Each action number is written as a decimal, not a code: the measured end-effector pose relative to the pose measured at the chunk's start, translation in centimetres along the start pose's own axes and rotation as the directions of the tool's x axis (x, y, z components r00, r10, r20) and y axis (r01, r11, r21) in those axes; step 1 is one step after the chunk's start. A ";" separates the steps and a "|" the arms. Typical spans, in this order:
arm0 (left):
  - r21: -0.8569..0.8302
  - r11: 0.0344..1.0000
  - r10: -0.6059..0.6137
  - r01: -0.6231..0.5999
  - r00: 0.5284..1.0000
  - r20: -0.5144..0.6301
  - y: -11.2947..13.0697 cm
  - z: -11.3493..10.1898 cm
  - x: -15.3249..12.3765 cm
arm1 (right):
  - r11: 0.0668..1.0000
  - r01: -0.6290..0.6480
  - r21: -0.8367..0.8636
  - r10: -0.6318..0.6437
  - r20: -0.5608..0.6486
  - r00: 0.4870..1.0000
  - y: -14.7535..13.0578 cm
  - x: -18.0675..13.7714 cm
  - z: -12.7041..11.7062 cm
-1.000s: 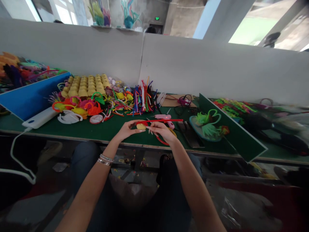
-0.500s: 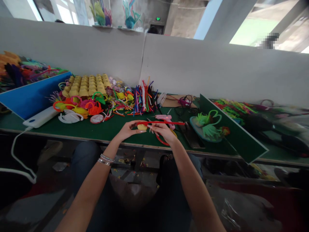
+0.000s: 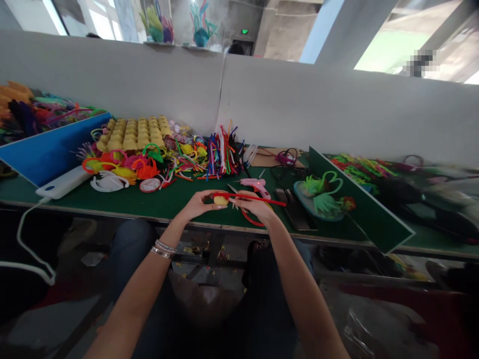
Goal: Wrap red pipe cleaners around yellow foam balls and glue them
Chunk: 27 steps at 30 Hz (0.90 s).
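Observation:
My left hand (image 3: 199,205) is closed on a small yellow piece (image 3: 220,200), which looks like a cup cut from an egg carton. A red pipe cleaner (image 3: 276,202) runs along the top of this piece and sticks out to the right past my right hand (image 3: 255,205). The fingers of my right hand pinch the pipe cleaner by the yellow piece. Just behind my right hand lies a pink glue gun (image 3: 255,185) with a small red light. Scissors (image 3: 251,218) with red-orange handles lie partly hidden beneath that hand.
A yellow egg tray (image 3: 134,133), a bundle of coloured pipe cleaners (image 3: 224,152) and several bright craft pieces (image 3: 125,167) cover the back left. Right of my hands are a dark phone (image 3: 299,212), a light-blue tray (image 3: 325,212) with green pieces, and a green divider (image 3: 359,204).
The free right end of the red pipe cleaner has tilted down, now sloping instead of nearly level. Both hands keep about the same place, still holding the yellow piece and pipe cleaner.

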<state>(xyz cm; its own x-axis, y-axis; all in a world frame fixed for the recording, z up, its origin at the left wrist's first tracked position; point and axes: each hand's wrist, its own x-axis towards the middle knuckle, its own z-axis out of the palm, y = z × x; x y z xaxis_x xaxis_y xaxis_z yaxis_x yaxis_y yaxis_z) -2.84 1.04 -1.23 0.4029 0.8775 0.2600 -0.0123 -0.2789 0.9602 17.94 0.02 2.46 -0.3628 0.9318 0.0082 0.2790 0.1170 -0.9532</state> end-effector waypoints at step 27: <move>0.261 0.945 0.262 -0.200 0.937 -0.232 -0.5 0.4 0.3 | 0.994 0.072 0.083 -0.093 0.289 0.953 -1.6 -1.4 0.4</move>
<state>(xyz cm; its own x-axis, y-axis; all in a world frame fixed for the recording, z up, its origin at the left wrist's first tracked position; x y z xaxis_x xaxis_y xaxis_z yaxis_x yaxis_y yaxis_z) -2.33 1.26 -1.63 0.1621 0.8395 0.5186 0.1465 -0.5402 0.8287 17.64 -1.62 3.87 -0.6286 0.7777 0.0093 0.1777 0.1552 -0.9718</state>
